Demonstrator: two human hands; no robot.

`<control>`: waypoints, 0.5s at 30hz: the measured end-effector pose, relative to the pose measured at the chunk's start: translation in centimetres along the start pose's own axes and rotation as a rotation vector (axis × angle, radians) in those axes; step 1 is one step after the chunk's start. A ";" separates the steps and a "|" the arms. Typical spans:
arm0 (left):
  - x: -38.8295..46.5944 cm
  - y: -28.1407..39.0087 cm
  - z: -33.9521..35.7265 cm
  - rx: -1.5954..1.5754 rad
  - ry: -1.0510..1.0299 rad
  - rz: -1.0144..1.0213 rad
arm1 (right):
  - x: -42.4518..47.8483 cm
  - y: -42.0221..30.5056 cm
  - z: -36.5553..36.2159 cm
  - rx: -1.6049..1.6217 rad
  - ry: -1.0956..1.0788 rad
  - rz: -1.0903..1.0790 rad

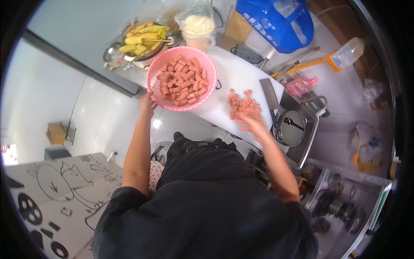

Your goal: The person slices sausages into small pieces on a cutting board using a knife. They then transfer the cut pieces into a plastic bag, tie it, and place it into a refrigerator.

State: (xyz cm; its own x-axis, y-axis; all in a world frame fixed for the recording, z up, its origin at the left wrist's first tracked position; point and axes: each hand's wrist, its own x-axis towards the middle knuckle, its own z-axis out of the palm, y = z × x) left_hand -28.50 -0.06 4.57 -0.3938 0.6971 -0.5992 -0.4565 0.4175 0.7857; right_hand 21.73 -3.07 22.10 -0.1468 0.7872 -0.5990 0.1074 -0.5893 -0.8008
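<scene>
My left hand (147, 104) grips the lower left rim of a pink plastic basin (213, 69). Short cylindrical chunks of sausage (182, 81) fill the bottom of the basin, which overhangs the near edge of a white cutting board (223, 69). On the board lies a loose heap of thin sausage pieces (242, 103). My right hand (251, 123) is at the near side of this heap, blurred, fingers apart; whether it touches the pieces is unclear. A cleaver (269, 95) with a black handle lies to the right of the heap.
Corn cobs (145, 37) fill a pot behind the basin, beside a plastic-covered jug (197, 32). At right, a metal sink (312, 136) holds a round pot (292, 132). A pink bottle (299, 84) and a blue bag (278, 24) stand farther back.
</scene>
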 end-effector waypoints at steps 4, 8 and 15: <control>3.2 1.3 -0.9 -0.020 -0.111 -0.211 | 12.4 5.1 11.8 0.318 -0.043 0.267; -0.5 0.9 0.5 0.216 -0.184 -0.056 | 15.7 7.6 15.9 0.499 -0.093 0.220; -9.1 1.4 1.5 0.142 -0.273 -0.062 | 10.2 7.6 15.5 0.708 0.071 0.168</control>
State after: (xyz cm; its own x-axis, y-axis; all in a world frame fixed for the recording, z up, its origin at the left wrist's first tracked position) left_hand -24.35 -4.97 11.33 -0.1314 0.7902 -0.5986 -0.3493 0.5282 0.7740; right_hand 5.84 -2.33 9.93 -0.1171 0.6716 -0.7316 -0.5425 -0.6603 -0.5193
